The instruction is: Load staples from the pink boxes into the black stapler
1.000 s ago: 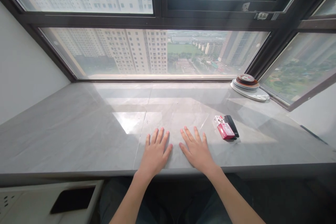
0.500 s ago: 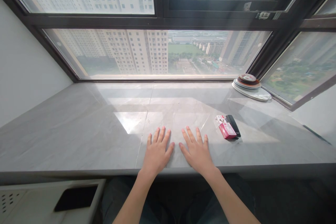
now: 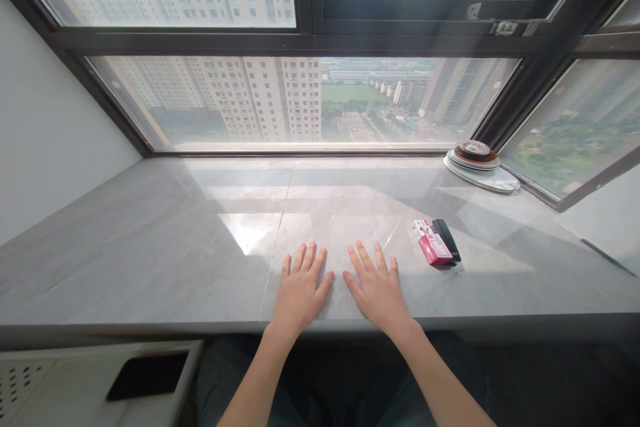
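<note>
My left hand (image 3: 300, 290) lies flat, palm down, on the grey marble windowsill (image 3: 150, 253), fingers spread and holding nothing. Beside it my right hand (image 3: 376, 288) rests the same way, open and flat. A little to the right of my right hand lies a small pink and white packet (image 3: 430, 243), with a black stapler-like object (image 3: 447, 240) against its far side. Neither hand touches them.
A stack of plates (image 3: 477, 163) sits at the sill's back right corner by the open window pane (image 3: 570, 133). A white unit with a dark slot (image 3: 145, 373) stands below the sill at lower left. A white wall bounds the left side.
Both hands stay flat on the sill. The view has shifted slightly, nothing else has moved.
</note>
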Tool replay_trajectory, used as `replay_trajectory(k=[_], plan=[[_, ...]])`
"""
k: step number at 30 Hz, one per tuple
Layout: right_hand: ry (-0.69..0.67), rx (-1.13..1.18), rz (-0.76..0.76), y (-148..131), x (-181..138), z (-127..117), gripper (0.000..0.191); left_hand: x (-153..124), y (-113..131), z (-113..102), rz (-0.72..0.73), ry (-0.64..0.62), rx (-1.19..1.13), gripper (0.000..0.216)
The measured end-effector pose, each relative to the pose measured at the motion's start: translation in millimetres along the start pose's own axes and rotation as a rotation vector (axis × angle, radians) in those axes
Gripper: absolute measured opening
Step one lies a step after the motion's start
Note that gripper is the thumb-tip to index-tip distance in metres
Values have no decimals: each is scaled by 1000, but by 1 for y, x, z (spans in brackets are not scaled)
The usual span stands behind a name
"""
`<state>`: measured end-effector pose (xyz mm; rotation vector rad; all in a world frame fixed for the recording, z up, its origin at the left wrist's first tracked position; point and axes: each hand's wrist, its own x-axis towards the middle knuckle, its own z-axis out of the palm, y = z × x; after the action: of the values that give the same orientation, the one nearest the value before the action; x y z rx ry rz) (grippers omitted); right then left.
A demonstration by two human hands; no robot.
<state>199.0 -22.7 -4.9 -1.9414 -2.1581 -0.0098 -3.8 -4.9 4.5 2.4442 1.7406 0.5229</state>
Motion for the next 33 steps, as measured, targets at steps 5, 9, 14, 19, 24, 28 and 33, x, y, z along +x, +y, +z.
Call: replay_trajectory(k=[5, 9, 14, 19, 24, 28, 33], plan=[[3, -1, 1, 0, 0, 0, 63, -1, -1, 1, 8, 1, 18, 56], [3, -14, -1, -1, 0, 0, 63, -1, -2, 2, 12, 0, 51, 56], [11, -14, -5, 0, 0, -2, 63, -1, -2, 4, 14, 8, 69, 56], [20, 19, -10, 2, -1, 0, 62, -1, -2, 4, 17, 13, 57, 56], [0, 176, 4, 2, 1, -3, 62, -1, -2, 3, 16, 13, 33, 56], [-137, 638, -17, 29, 10, -37, 61, 0, -2, 3, 15, 11, 13, 56], [293, 812, 216, 134, 26, -86, 55, -1, -2, 2, 11, 7, 9, 55]])
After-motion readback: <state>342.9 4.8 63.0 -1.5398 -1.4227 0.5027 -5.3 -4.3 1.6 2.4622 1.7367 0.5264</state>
